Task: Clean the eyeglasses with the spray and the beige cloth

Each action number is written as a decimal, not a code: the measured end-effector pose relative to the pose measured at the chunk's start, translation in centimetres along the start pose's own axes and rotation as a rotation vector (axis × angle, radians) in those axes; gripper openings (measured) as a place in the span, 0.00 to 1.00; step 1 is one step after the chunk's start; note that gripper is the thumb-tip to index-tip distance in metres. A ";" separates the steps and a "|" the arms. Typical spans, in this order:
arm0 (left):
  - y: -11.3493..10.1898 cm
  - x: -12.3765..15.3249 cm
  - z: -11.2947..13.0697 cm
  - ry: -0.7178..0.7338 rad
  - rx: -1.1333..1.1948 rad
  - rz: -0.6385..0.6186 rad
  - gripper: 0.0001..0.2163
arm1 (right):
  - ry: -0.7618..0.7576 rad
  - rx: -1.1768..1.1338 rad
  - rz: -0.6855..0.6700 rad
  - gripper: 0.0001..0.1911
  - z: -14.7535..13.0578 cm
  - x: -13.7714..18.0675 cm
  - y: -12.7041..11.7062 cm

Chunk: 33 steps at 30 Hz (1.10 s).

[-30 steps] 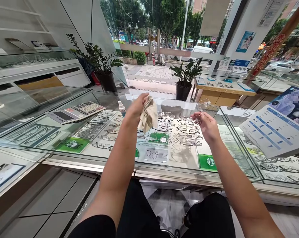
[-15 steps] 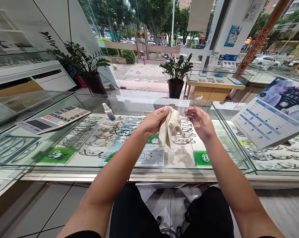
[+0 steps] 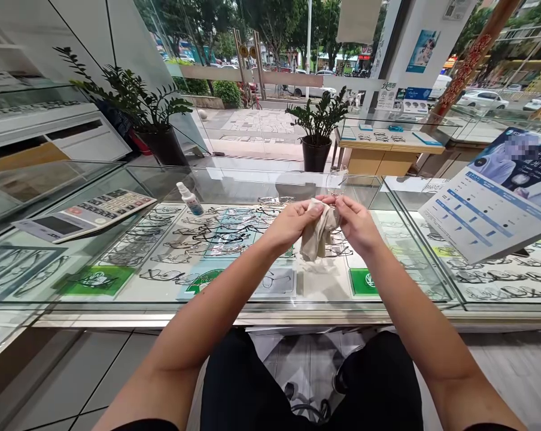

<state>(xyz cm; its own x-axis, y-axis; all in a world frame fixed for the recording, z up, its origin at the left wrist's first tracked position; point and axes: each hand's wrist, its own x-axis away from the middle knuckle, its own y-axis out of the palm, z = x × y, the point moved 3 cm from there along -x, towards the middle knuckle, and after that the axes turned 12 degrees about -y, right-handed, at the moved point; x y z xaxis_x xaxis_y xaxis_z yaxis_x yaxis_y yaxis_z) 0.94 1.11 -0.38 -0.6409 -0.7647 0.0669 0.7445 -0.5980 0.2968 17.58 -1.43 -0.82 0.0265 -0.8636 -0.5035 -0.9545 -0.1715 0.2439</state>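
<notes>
My left hand (image 3: 289,224) grips a beige cleaning cloth (image 3: 316,236) above the glass display counter (image 3: 234,299). My right hand (image 3: 355,224) meets it from the right, fingers pinched on a pair of clear-framed glasses (image 3: 337,181) whose lens sticks up just above the cloth. The cloth is wrapped over part of the glasses between both hands. A small spray bottle (image 3: 188,199) stands on the counter to the left of my hands.
Rows of spectacle frames lie under the glass. A large calculator (image 3: 86,214) sits on the counter at the left, a printed price board (image 3: 486,209) at the right. Two potted plants (image 3: 318,129) stand behind, by the glass shopfront.
My left hand carried the cloth rightward and down to my right hand. The cloth now covers part of the glasses, and the hands are touching.
</notes>
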 end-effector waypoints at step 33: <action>1.8 0.1 -1.6 0.046 -0.058 0.023 0.30 | 0.044 -0.042 0.128 0.27 -0.4 0.3 0.7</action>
<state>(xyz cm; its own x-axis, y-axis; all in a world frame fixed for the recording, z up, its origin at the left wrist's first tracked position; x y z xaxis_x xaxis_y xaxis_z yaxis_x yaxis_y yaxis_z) 2.54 -0.42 -1.34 -0.6151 -0.7879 0.0288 0.7696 -0.5920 0.2395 17.04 -2.00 -0.42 -0.0810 -0.8994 -0.4295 -0.9377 -0.0773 0.3387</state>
